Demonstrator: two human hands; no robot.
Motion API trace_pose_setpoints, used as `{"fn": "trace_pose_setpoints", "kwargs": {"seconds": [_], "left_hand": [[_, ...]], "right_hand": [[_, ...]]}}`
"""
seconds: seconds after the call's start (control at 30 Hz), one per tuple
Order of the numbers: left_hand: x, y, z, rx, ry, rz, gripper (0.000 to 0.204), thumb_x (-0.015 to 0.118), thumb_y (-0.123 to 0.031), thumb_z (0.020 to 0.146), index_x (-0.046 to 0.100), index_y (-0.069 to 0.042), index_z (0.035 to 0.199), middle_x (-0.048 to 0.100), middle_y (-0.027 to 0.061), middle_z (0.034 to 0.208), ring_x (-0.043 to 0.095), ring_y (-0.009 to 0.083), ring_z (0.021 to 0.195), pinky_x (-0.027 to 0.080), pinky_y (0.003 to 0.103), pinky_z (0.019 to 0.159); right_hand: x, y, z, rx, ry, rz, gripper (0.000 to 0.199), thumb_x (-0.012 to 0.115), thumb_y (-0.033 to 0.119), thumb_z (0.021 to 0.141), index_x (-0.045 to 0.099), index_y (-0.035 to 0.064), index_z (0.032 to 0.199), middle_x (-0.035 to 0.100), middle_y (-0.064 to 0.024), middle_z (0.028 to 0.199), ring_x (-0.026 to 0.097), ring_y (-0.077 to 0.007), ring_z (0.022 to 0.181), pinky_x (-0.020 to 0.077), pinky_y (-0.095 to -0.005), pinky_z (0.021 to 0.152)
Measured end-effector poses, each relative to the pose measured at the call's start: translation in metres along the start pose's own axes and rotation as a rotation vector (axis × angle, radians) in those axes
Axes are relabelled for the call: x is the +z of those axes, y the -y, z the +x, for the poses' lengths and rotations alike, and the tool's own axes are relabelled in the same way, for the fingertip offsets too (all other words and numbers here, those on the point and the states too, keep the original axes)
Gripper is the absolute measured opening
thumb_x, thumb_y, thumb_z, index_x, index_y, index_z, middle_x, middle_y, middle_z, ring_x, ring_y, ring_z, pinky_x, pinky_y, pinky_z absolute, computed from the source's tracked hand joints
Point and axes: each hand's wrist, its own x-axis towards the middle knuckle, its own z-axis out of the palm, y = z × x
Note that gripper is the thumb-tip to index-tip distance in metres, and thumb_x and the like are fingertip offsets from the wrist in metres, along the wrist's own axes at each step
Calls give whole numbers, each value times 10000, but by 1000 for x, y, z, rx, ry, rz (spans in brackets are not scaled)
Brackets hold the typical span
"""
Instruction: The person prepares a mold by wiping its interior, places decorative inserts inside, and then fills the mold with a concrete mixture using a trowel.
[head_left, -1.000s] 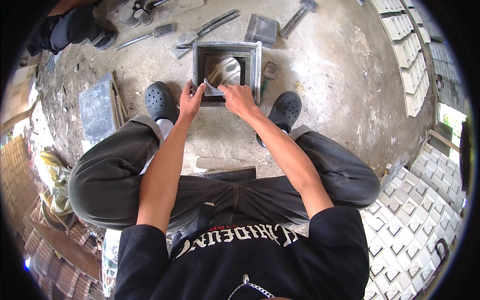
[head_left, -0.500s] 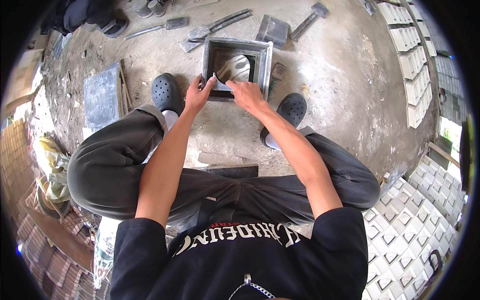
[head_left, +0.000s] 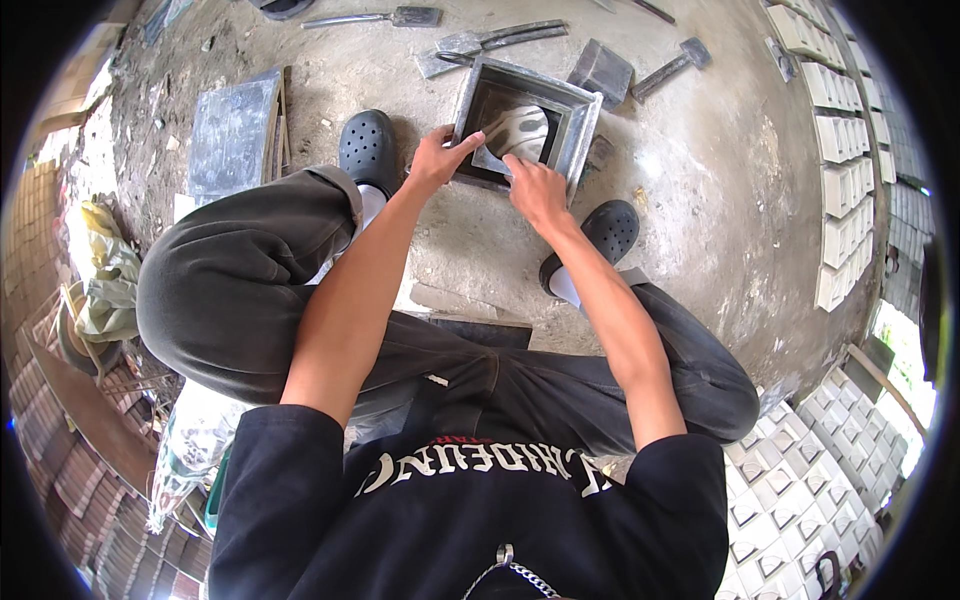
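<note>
A square dark metal mould (head_left: 583,135) sits on the floor between my feet, turned slightly clockwise. Inside it lies a rounded plate (head_left: 520,128) with pale streaks, and a curved-edged grey piece is at its near side. My left hand (head_left: 445,160) clasps the left wall of the mould, thumb laid over the rim towards the inside. At the near wall, my right hand (head_left: 540,193) has its fingers bent, with the index fingertip against the curved-edged piece. What its other fingers hold is hidden beneath the hand.
Beyond the mould lie a flat trowel (head_left: 415,17), long metal bars (head_left: 520,37), a dark block (head_left: 601,74) and a hammer-shaped tool (head_left: 672,70). A grey board (head_left: 235,135) lies at left. Pale cast blocks (head_left: 845,150) line the right side; more patterned blocks (head_left: 800,480) stand at lower right.
The view has shifted, so the floor things appear farther right and mostly higher. The mould looks turned a little clockwise. My left hand stays at its left wall, my right hand at the near side.
</note>
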Motion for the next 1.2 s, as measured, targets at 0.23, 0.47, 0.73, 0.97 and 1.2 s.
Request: {"fn": "trace_pose_setpoints", "kwargs": {"seconds": [0.23,0.47,0.73,0.97,1.2], "left_hand": [[-6,-8,-9,-16,100,-186,694,735,-444,833,562,58,1280,669,130,1080,614,162,974,476,292,853],[-2,1,-9,15,133,-252,667,727,-365,866,507,59,1332,651,134,1124,596,154,1027,461,283,891],[2,9,2,64,102,-62,626,731,-386,839,560,52,1252,672,147,1069,643,191,943,496,313,813],[7,16,6,126,-36,113,625,734,-403,813,575,44,1219,683,188,1026,662,254,941,494,355,840],[8,17,2,136,-85,243,644,726,-435,803,569,11,1241,669,235,1071,650,352,1029,486,420,888]], "right_hand": [[5,3,0,-2,-58,-47,201,641,102,818,602,118,1015,689,-73,844,686,-308,769,534,-451,631],[-4,-3,6,14,62,15,237,633,102,821,593,121,1054,693,-84,862,695,-311,790,540,-458,634],[7,-8,9,12,142,-58,196,572,71,837,591,67,1032,687,-124,841,702,-304,815,546,-446,646],[9,-25,10,-4,213,152,187,625,152,883,585,34,1023,681,-153,888,680,-345,864,538,-462,704],[-23,-32,13,103,404,242,288,609,301,921,667,45,1042,697,-184,988,669,-366,929,530,-478,762]]}}
